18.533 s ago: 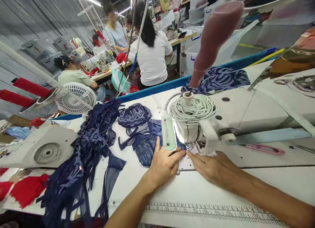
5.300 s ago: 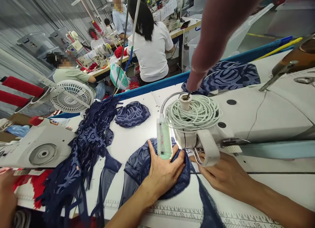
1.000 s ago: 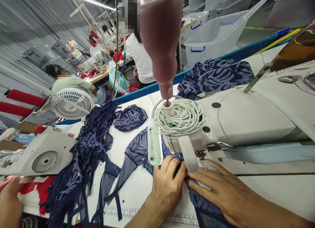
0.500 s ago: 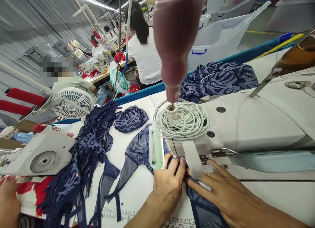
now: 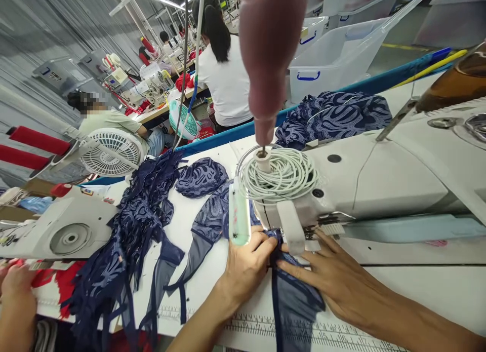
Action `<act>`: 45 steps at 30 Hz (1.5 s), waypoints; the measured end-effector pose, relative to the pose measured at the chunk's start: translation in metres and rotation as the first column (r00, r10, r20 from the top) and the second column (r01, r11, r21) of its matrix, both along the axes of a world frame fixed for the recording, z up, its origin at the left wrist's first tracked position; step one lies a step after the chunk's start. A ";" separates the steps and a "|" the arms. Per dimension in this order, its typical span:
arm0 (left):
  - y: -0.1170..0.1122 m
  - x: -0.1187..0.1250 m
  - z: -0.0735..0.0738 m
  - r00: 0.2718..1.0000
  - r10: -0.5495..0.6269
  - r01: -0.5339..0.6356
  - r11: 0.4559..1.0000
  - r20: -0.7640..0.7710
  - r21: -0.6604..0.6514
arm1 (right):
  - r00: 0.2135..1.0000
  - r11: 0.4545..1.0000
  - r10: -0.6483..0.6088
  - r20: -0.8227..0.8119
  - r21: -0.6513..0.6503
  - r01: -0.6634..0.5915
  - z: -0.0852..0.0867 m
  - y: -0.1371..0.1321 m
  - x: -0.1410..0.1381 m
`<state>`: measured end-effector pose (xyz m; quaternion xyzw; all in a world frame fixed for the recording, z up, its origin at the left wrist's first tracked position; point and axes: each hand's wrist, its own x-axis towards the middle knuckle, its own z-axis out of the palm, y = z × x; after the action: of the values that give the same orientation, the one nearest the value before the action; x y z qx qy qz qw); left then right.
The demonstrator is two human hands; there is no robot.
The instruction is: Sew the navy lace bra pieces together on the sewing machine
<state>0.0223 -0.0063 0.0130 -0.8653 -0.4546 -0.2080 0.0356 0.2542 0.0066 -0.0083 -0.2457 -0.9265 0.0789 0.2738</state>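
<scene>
- Your left hand (image 5: 248,263) has its fingers curled around the gathered edge of the navy lace garment piece (image 5: 296,291), gripping it just beside the stitching area.
- Your right hand (image 5: 326,271) is not clenched: its fingers spread flat over that piece, pressing it down, some tips partly hidden by the pale guard (image 5: 292,225).
- The piece lies at the front of the sewing machine (image 5: 387,174), its sheer panel trailing toward you across the printed ruler (image 5: 258,324). The needle itself is hidden from view.
- To the left of your left hand, a lace cup section (image 5: 210,215) with a sheer strip runs behind the lit lamp (image 5: 239,215); you cannot see whether it joins the piece you hold.
- Beyond it on the white table (image 5: 205,276) sits a separate navy lace cup (image 5: 201,177), with a long tangle of navy lace pieces (image 5: 125,240) to its left.
- Pale tubing (image 5: 296,177) lies coiled on your machine, just behind the lamp; more navy lace (image 5: 341,114) is heaped behind the machine.
- At your far left, another person's hand (image 5: 17,286) touches red fabric (image 5: 66,286) near a second machine (image 5: 49,215).
</scene>
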 end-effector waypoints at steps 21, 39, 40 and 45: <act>-0.006 0.032 -0.002 0.945 0.195 -0.167 0.978 -0.263 0.122 | 0.997 0.999 0.014 -0.073 -0.030 -0.016 0.006 0.004 -0.004; -0.029 0.003 0.002 0.971 0.227 -0.227 0.974 0.075 -0.010 | 0.995 0.691 -0.094 -0.021 -0.721 0.051 0.027 0.011 0.002; -0.029 0.005 0.003 0.950 0.283 -0.281 0.959 0.131 -0.036 | 0.993 0.825 -0.102 -0.051 -0.563 0.056 0.024 0.011 0.005; -0.024 0.021 -0.006 0.891 0.399 -0.433 0.891 0.216 0.137 | 0.996 0.996 0.083 -0.044 0.043 -0.081 0.010 0.018 0.001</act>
<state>0.0433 -0.0306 0.0070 -0.7177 -0.6104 -0.3143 0.1166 0.2554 0.0249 0.0021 -0.1998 -0.9308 0.0765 0.2965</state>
